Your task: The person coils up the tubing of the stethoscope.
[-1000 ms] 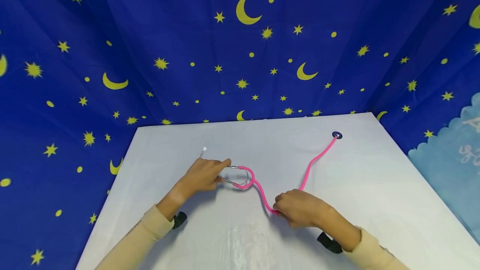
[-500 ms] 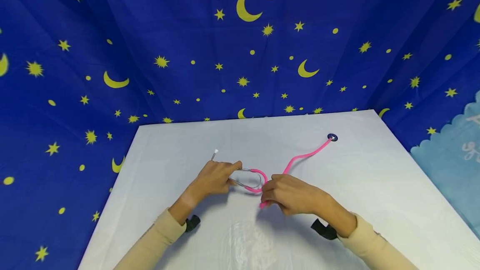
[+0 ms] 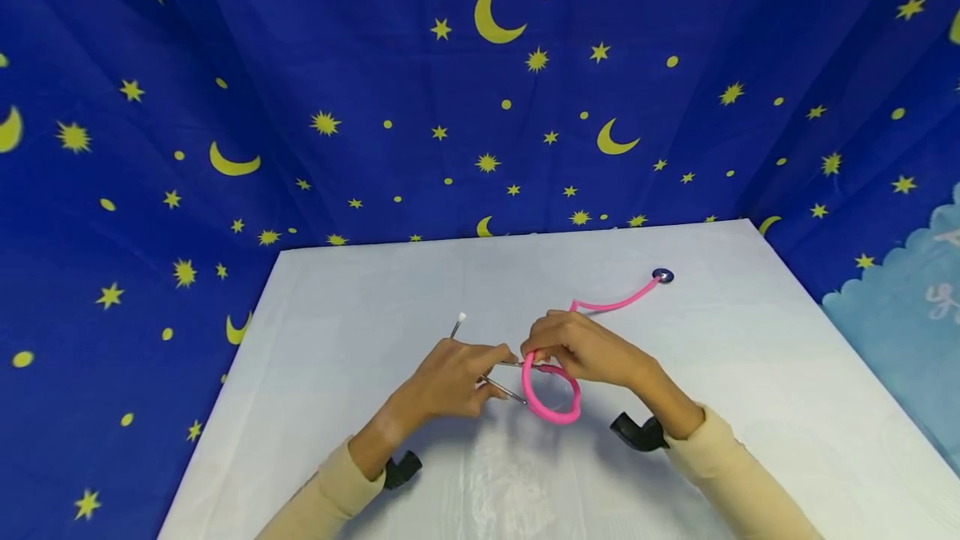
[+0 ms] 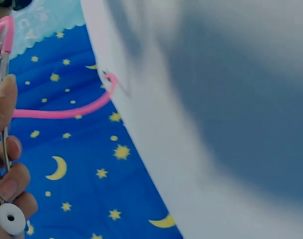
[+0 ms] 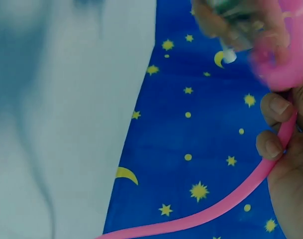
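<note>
A stethoscope with pink tubing [image 3: 553, 417] is held above the table between my two hands. My left hand [image 3: 450, 377] grips its metal ear tubes [image 4: 3, 144], and a white ear tip [image 3: 462, 317] sticks out beyond the knuckles. Close beside it, my right hand [image 3: 588, 347] holds the tubing, which bends into a loop below the fingers. In the right wrist view the pink tube [image 5: 231, 199] runs out from under the curled fingers. The chest piece [image 3: 663, 276] lies on the table at the far right, joined to the tubing.
A white table [image 3: 360, 290] lies under both hands. Behind and beside it hangs a blue cloth [image 3: 420, 90] with yellow moons and stars. Black straps [image 3: 639, 432] sit at the wrists. A light blue panel [image 3: 900, 298] is at the right.
Both hands have come closer together, the left moving right and the right moving left and up. The tubing has been bent from a long curve into a loop near the ear tubes.
</note>
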Motion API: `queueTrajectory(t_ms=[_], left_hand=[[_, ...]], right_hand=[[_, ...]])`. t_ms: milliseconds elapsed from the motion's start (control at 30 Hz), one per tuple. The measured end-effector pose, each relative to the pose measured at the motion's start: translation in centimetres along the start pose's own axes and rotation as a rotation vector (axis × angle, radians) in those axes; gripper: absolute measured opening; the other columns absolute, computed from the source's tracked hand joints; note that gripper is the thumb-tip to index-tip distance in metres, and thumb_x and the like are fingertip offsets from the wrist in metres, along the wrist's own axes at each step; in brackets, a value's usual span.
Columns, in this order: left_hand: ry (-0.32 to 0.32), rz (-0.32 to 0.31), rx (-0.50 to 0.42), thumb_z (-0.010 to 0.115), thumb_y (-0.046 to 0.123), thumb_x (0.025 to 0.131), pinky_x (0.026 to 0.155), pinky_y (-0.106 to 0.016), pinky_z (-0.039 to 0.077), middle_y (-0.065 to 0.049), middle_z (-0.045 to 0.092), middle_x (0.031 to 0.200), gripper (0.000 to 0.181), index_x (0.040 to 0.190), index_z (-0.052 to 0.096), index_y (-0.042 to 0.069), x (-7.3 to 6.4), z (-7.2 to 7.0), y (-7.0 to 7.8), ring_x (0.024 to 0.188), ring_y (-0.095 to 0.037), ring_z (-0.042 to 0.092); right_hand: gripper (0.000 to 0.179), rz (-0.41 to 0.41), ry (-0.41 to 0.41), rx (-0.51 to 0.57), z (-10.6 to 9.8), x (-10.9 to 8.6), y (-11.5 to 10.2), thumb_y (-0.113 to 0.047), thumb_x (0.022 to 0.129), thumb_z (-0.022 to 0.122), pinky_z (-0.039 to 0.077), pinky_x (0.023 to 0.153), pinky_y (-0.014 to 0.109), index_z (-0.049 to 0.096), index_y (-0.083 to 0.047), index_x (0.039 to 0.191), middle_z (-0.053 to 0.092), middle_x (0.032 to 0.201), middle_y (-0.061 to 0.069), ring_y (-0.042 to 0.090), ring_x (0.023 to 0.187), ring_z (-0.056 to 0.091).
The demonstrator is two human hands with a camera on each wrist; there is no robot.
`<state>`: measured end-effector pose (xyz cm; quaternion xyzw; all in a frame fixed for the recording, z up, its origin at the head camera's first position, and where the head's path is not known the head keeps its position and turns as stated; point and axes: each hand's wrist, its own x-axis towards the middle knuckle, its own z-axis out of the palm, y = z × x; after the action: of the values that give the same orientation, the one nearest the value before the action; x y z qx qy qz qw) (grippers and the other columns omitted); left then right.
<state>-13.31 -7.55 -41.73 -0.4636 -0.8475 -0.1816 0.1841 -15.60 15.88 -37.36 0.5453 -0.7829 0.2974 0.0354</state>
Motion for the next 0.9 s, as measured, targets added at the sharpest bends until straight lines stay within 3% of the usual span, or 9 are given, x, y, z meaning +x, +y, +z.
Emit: queueTrajectory(t_ms=[233, 433, 667, 900], left_hand=[[0.135, 0.058, -0.033, 0.075, 0.029, 0.071, 0.044, -0.010, 0.020, 0.013, 0.056, 0.062, 0.031, 0.098, 0.064, 0.018, 0.5, -0.7, 0.9, 0.047, 0.002, 0.034], [0.217, 0.032, -0.035, 0.076, 0.021, 0.067, 0.045, -0.010, 0.026, 0.011, 0.058, 0.064, 0.032, 0.098, 0.066, 0.017, 0.4, -1.2, 1.0, 0.050, 0.001, 0.045], [0.365, -0.036, -0.058, 0.077, 0.021, 0.068, 0.046, -0.013, 0.036, 0.006, 0.060, 0.065, 0.035, 0.100, 0.067, 0.012, 0.4, -1.6, 0.5, 0.050, -0.003, 0.050], [0.458, -0.172, -0.050, 0.078, 0.025, 0.068, 0.047, -0.019, 0.043, 0.003, 0.063, 0.066, 0.039, 0.103, 0.067, 0.012, 0.2, -1.9, 0.2, 0.052, -0.006, 0.054]], right_hand=[[0.045, 0.065, 0.032, 0.169, 0.3, 0.1, 1.3, 0.022, 0.072, 0.043, 0.047, 0.061, 0.020, 0.071, -0.008, 0.091, 0.065, 0.075, -0.002, 0.006, 0.067, 0.054], [0.030, 0.064, 0.110, 0.259, 1.1, -0.1, 2.2, 0.021, 0.076, 0.050, 0.049, 0.054, 0.022, 0.069, 0.005, 0.093, 0.068, 0.078, 0.008, 0.009, 0.063, 0.058], [0.017, 0.126, 0.187, 0.175, 2.3, -0.1, 1.7, 0.005, 0.076, 0.065, 0.049, 0.060, 0.020, 0.069, 0.000, 0.092, 0.070, 0.081, 0.007, 0.009, 0.070, 0.063], [0.028, 0.144, 0.254, 0.088, 4.1, 0.0, 0.7, 0.014, 0.074, 0.057, 0.049, 0.057, 0.017, 0.065, 0.003, 0.099, 0.068, 0.076, 0.006, 0.009, 0.066, 0.062]])
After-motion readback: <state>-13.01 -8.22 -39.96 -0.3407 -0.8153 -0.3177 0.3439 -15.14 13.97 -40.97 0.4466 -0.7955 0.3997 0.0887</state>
